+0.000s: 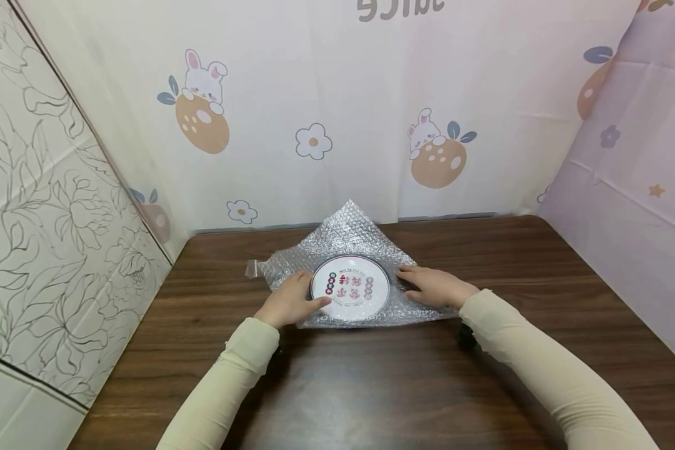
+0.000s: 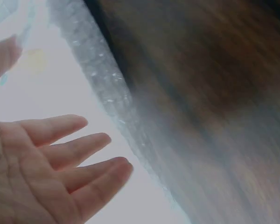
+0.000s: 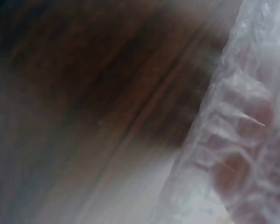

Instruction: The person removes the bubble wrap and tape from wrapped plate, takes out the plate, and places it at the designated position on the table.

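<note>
A round white plate (image 1: 350, 307) with a dark rim and red and dark printed characters lies face up on a sheet of bubble wrap (image 1: 345, 225). My left hand (image 1: 292, 301) rests at the plate's left edge, its thumb over the rim. The left wrist view shows this hand (image 2: 60, 163) with its fingers stretched out and apart. To the right of the plate, my right hand (image 1: 435, 287) lies over the bubble wrap, fingers extended toward the plate. In the right wrist view, bubble wrap (image 3: 252, 116) covers most of that hand, with skin showing through it.
The sheet's back corner points toward the patterned curtain (image 1: 360, 125) behind the table. A small clear flap (image 1: 252, 269) sticks out on the left. Dark brown wood table (image 1: 337, 387) surrounds the sheet. A floral panel (image 1: 50, 187) stands at the left.
</note>
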Demonstrator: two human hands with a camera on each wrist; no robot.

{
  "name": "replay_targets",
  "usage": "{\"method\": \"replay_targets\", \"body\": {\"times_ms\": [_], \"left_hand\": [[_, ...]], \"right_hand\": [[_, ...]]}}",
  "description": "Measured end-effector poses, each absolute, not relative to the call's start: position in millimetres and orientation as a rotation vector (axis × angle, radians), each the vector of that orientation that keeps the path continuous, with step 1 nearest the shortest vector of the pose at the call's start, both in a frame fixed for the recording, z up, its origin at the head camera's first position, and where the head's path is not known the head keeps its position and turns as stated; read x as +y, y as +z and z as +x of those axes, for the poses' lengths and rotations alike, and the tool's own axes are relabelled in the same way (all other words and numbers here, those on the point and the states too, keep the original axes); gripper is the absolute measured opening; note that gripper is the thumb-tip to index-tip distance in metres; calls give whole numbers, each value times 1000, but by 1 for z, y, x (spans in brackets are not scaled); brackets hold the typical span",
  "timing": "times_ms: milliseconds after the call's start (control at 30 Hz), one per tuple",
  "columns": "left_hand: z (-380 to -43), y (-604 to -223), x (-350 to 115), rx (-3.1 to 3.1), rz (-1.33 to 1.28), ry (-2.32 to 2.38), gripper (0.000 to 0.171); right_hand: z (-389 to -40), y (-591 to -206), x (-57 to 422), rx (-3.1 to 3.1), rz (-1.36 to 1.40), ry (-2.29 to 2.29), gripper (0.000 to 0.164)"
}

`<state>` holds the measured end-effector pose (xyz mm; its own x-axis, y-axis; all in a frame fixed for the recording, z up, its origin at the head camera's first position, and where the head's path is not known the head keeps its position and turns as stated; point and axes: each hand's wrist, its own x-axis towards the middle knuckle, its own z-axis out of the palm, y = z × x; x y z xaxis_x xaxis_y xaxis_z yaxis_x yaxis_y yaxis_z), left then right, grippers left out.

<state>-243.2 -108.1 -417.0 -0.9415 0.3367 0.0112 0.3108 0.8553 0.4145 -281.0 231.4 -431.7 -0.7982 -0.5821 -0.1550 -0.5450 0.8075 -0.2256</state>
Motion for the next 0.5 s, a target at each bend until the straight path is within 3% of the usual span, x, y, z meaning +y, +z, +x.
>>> {"method": "replay_targets", "body": {"times_ms": [200,500], "left_hand": [[-247,-415,-105,2908,612,943,40],[-240,-417,-100,2856,557,913,56]], "right_hand": [[-279,-429,231,2770,-872,-261,56],[-279,-427,230,2766,-862,-273,57]]}}
